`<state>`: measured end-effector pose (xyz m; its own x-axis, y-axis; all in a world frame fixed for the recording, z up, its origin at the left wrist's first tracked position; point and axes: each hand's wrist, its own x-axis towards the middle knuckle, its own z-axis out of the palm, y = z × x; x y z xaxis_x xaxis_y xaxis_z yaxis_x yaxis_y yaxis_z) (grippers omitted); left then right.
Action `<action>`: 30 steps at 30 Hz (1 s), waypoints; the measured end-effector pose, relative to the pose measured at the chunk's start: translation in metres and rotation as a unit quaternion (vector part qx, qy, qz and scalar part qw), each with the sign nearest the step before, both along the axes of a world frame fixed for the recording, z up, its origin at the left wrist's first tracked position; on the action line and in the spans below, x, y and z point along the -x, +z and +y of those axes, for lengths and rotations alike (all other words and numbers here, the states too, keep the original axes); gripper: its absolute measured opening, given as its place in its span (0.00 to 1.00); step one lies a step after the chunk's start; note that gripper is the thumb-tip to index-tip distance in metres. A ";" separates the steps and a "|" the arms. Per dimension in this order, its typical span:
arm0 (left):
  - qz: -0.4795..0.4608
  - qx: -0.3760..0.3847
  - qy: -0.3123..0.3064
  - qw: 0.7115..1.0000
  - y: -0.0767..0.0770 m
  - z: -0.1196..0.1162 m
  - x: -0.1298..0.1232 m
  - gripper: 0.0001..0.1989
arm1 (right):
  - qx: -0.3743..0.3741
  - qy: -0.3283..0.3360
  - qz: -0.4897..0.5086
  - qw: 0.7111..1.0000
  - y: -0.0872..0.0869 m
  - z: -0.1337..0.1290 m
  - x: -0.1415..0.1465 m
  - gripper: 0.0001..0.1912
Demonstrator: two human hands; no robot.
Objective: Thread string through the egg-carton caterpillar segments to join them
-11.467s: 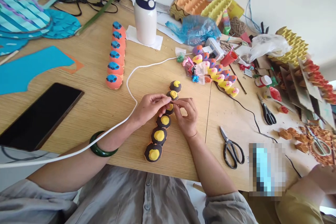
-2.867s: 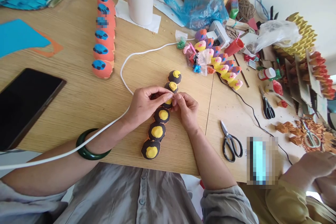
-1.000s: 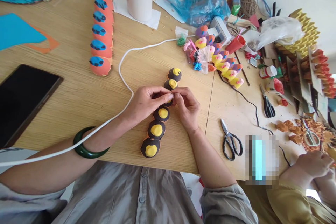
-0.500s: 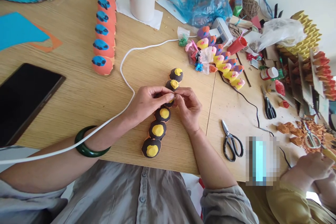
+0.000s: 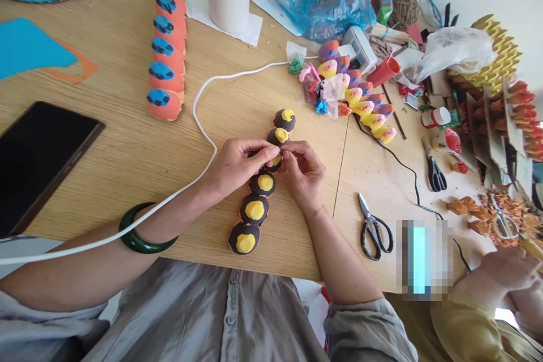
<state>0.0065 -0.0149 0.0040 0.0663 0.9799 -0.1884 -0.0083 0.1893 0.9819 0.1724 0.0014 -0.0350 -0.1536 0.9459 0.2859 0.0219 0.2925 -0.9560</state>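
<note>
A strip of black-coated egg-carton cups (image 5: 255,210) with yellow dabs on top lies on the wooden table in front of me. Over its third cup from the far end, my left hand (image 5: 244,165) and my right hand (image 5: 304,172) meet at the fingertips. Both are closed in a pinch. Whatever sits between the fingers is too small or too hidden to name. Part of that third cup is covered by my hands. Farther left stands an orange egg-carton strip (image 5: 169,62) with blue tops and dark marks.
A white cable (image 5: 195,107) runs over my left forearm. A phone (image 5: 46,164) lies at the left, scissors (image 5: 372,229) at the right. Yellow-and-pink carton strips (image 5: 373,120) and a blue plastic bag (image 5: 331,8) are farther back. A co-worker's hand (image 5: 509,268) is at far right.
My fingers have barely moved, with the fingertips still together over the same cup. The view has shifted very slightly; the strips and tools stay in place.
</note>
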 end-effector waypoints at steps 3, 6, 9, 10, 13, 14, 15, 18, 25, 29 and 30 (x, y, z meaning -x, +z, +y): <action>0.003 -0.001 -0.001 1.000 -0.001 0.000 0.001 0.17 | 0.004 0.001 -0.012 1.000 0.000 0.000 0.000 0.08; 0.010 -0.002 0.002 1.000 -0.002 0.000 0.001 0.16 | 0.009 -0.001 -0.020 1.000 0.000 0.000 0.000 0.08; 0.008 -0.008 -0.002 1.000 -0.004 0.000 0.001 0.13 | 0.010 -0.003 -0.022 1.000 0.000 0.000 0.000 0.08; 0.006 -0.010 -0.002 1.000 -0.004 0.000 0.001 0.12 | 0.009 -0.003 -0.022 1.000 -0.001 0.000 0.000 0.08; -0.001 -0.005 0.000 1.000 -0.003 0.000 0.001 0.13 | 0.007 -0.002 -0.018 1.000 -0.001 -0.001 -0.001 0.07; -0.003 -0.002 0.000 1.000 -0.003 0.000 0.001 0.13 | 0.006 -0.003 -0.018 1.000 -0.001 -0.001 -0.001 0.07; -0.002 -0.002 -0.001 1.000 -0.003 0.000 0.001 0.13 | 0.005 -0.003 -0.019 1.000 -0.001 -0.001 -0.001 0.06; 0.011 -0.011 -0.003 1.000 -0.003 0.000 0.002 0.14 | 0.005 -0.001 -0.027 1.000 0.000 -0.002 0.000 0.08; 0.016 -0.008 0.012 1.000 -0.003 0.000 0.001 0.18 | 0.000 0.027 -0.033 0.999 0.008 -0.003 -0.003 0.11; 0.008 -0.003 0.019 1.000 -0.001 0.000 0.001 0.17 | -0.041 0.041 -0.062 0.996 0.013 -0.003 -0.004 0.10; 0.004 -0.003 0.021 1.000 -0.001 0.000 0.001 0.17 | -0.049 0.040 -0.066 0.996 0.013 -0.003 -0.004 0.09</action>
